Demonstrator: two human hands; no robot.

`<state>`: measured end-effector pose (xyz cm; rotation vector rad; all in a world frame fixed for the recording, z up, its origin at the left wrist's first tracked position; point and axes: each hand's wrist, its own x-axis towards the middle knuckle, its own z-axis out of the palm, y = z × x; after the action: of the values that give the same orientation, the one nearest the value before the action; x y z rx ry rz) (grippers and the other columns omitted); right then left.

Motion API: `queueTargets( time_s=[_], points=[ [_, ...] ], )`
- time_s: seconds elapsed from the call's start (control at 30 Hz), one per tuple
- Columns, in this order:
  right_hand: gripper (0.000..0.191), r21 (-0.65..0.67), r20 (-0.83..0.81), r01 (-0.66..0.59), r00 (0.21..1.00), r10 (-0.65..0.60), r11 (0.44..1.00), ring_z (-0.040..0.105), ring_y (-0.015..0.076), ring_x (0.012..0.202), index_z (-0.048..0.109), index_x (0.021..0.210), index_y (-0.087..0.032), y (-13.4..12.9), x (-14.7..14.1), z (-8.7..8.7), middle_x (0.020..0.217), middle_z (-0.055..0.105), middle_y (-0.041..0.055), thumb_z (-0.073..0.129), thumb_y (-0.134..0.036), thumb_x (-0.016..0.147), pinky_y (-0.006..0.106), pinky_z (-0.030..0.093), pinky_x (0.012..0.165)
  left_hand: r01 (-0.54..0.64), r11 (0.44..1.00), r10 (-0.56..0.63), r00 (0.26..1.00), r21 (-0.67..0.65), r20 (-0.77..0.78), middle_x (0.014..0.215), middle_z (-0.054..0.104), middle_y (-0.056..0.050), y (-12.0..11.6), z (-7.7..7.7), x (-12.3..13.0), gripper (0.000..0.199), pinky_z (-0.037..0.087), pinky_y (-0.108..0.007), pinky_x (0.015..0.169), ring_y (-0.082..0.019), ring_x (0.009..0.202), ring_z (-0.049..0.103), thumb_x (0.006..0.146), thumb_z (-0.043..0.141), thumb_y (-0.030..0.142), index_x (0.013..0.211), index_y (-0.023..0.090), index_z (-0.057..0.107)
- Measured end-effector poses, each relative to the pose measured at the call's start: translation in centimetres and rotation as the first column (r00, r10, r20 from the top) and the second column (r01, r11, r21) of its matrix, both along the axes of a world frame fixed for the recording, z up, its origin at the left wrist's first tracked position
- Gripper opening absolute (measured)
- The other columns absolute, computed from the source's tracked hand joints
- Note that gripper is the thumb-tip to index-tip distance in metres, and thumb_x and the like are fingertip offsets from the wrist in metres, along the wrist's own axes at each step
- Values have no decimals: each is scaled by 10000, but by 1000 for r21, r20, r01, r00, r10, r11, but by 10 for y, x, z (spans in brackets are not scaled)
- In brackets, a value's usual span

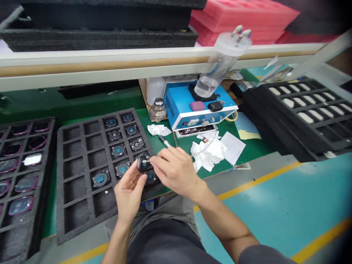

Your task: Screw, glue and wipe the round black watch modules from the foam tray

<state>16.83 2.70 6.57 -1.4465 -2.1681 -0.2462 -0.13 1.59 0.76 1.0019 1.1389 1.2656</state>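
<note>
My left hand [129,192] grips a round black watch case [142,163] between thumb and fingers, above the right edge of a dark foam tray [72,169]. My right hand [174,170] is closed in a pinch at the case's right side, on a small thin thing too small to name. Several round watch parts with blue markings [118,150] lie in the tray's right-hand compartments, and one [101,179] sits further left. The left compartments hold nothing.
A blue box [178,104] carries a clear cylinder [217,68], with a glass bottle [157,110] beside it. Crumpled white wipes [210,152] lie in front. Foam trays stand left [48,176] and right [310,128]. A shelf edge [110,69] crosses above.
</note>
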Motion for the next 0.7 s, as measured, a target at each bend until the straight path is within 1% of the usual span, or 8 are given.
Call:
queueTargets(
  time_s=[0.23, 0.43, 0.57, 0.7],
  points=[
    [156, 13, -10, -2, 1000, 2, 1000, 464, 174, 737, 687, 846, -209, 1, 0, -1, 757, 628, 1, 570, -205, 949, 346, 260, 683, 3, 1000, -3, 1000, 8, 11, 1274, 734, -58, 0, 2, -1, 494, 569, -312, 1024, -228, 1161, 710, 782, 825, 204, 1257, 273, 712],
    [158, 3, -1, -2, 1000, 2, 1000, 455, 178, 734, 684, 840, -210, -1, -1, 0, 754, 628, 4, 565, -194, 944, 340, 261, 684, 5, 1000, -5, 1000, -7, 6, 1276, 731, -81, -1, 2, 0, 503, 567, -369, 1039, -257, 1167, 708, 769, 833, 233, 1257, 248, 713],
    [157, -1, 0, -4, 1000, 4, 1000, 469, 180, 742, 686, 839, -211, -2, 0, -1, 758, 635, 7, 570, -195, 942, 342, 268, 689, 12, 1000, -12, 1000, -1, 4, 1280, 730, -77, -1, 2, 0, 500, 566, -357, 1040, -247, 1170, 707, 777, 826, 230, 1262, 256, 709],
    [145, -6, -5, -6, 1000, 6, 1000, 485, 180, 749, 697, 866, -211, -3, 0, -1, 763, 641, 9, 575, -194, 942, 344, 279, 689, 21, 1000, -21, 1000, -16, -17, 1279, 729, -98, -2, 2, 0, 509, 565, -373, 1043, -259, 1165, 710, 783, 819, 246, 1278, 229, 700]
  ],
)
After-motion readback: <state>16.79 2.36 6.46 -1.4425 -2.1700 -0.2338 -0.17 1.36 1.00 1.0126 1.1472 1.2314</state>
